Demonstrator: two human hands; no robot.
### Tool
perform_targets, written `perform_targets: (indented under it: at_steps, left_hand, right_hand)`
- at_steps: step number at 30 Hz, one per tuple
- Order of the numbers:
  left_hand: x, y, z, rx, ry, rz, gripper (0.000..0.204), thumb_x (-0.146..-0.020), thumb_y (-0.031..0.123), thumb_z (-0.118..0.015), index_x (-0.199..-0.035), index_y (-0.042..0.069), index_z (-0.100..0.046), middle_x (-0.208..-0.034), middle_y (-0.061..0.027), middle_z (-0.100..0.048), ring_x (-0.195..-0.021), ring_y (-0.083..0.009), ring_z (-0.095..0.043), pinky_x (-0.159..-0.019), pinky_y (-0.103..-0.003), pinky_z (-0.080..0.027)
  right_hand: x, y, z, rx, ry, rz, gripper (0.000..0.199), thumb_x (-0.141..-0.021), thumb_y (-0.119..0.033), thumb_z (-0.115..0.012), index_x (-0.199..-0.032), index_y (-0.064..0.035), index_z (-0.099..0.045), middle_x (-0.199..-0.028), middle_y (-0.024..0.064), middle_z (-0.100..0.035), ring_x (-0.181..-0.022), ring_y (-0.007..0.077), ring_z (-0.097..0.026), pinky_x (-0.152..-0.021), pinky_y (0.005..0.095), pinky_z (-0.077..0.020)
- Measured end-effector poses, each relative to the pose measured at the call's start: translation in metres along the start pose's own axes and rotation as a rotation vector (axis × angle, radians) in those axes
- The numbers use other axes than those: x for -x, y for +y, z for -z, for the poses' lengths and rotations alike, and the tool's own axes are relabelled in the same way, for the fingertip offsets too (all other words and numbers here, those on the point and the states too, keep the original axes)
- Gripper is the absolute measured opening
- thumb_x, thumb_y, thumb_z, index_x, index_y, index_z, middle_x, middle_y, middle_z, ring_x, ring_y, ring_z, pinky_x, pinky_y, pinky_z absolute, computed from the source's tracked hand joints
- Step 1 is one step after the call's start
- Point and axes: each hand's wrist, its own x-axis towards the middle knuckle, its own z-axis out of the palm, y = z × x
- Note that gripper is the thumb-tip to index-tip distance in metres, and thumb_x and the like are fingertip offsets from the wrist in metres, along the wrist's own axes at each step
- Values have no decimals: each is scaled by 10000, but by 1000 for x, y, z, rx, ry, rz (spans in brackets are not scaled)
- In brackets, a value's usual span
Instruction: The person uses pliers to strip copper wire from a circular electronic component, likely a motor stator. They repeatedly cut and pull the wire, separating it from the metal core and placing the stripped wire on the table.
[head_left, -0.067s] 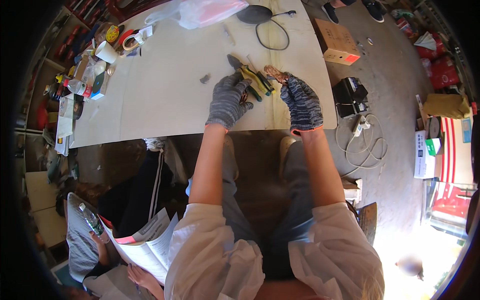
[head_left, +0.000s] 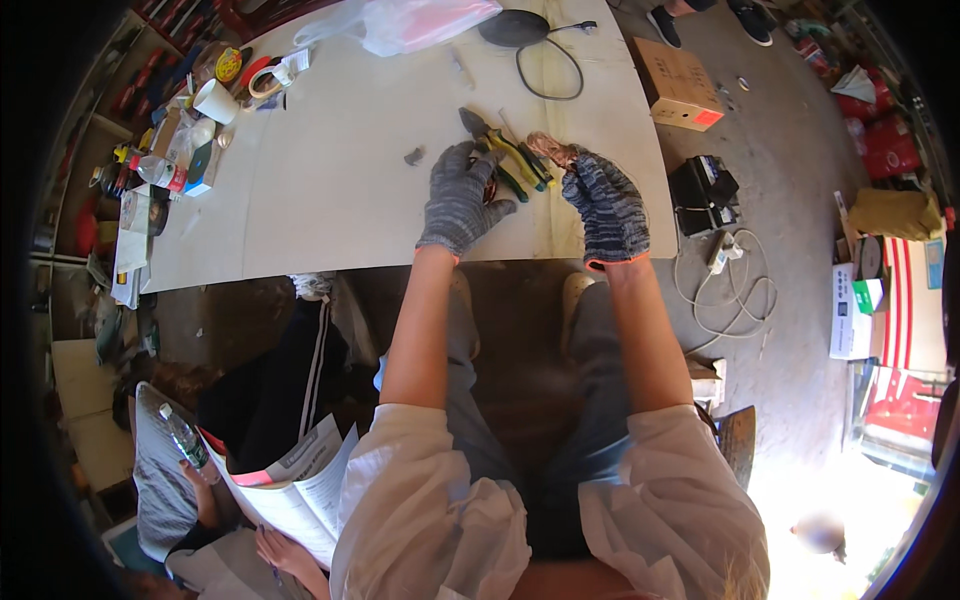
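Observation:
Both my hands wear grey knitted gloves with orange cuffs, over a pale table. My right hand is closed on a bundle of copper wire, which sticks out past the fingertips to the left. My left hand is curled, its thumb pointing right. Something small and reddish-brown shows between thumb and fingers, mostly hidden by the glove. Between the hands lie pliers with yellow and dark green handles, close to the left fingers. A thin-shafted tool with a yellow-and-black handle lies beside them.
A grey scrap, a black disc with a cable and a plastic bag lie on the table. A cup and bottles crowd its left side. A carton and power strip are on the floor. Another person sits lower left.
My left thumb has moved slightly out to the right, away from the fingers. The copper bundle in my right hand has turned a little. The pliers lie as before.

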Motion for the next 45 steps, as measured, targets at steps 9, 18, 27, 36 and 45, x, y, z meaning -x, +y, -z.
perform_targets:
  at_steps: [9, 18, 27, 36, 45]
  left_hand:
    - [4, 18, 26, 1456, -203, 407, 400, -852, 174, -631, -1199, 1, -531, -1075, -50, -617, -900, -111, -575, -816, -267, -463]
    - [4, 25, 43, 1297, -98, 216, 404, -797, 4, -639, -1190, -2, -547, -991, -49, -645, -864, -104, -589, -750, -244, -485]
    - [7, 21, 48, 1246, -2, 194, 302, -804, 1, -639, -1104, -1, -604, -959, -58, -660, -809, -111, -610, -718, -238, -505]
    - [11, 21, 40, 1148, 112, 102, 277, -817, 110, -659, -1063, -11, -622, -960, -61, -661, -840, -113, -614, -769, -251, -504]
    - [4, 21, 37, 1223, 103, -13, 384, -829, 133, -641, -1182, 7, -557, -1054, -56, -617, -938, -132, -572, -839, -256, -462]
  right_hand:
    - [22, -10, -29, 566, -167, 412, 222, -801, 18, -621, -1022, 8, -636, -950, 67, -632, -871, 149, -591, -805, 276, -472]
    - [28, -12, -35, 658, -240, 524, 200, -804, 25, -616, -1003, 6, -634, -963, 72, -627, -884, 153, -591, -796, 275, -476]
    - [32, -16, -33, 331, -190, 163, 234, -872, -109, -588, -1045, 45, -617, -896, 103, -649, -762, 147, -621, -695, 272, -518]
    - [26, -6, -10, 166, -278, -261, 283, -883, -167, -571, -1084, 29, -603, -919, 109, -641, -784, 170, -622, -660, 269, -527]
    - [31, -8, -25, 255, -136, 6, 256, -874, -159, -603, -1058, 18, -621, -887, 79, -653, -730, 132, -618, -666, 257, -530]
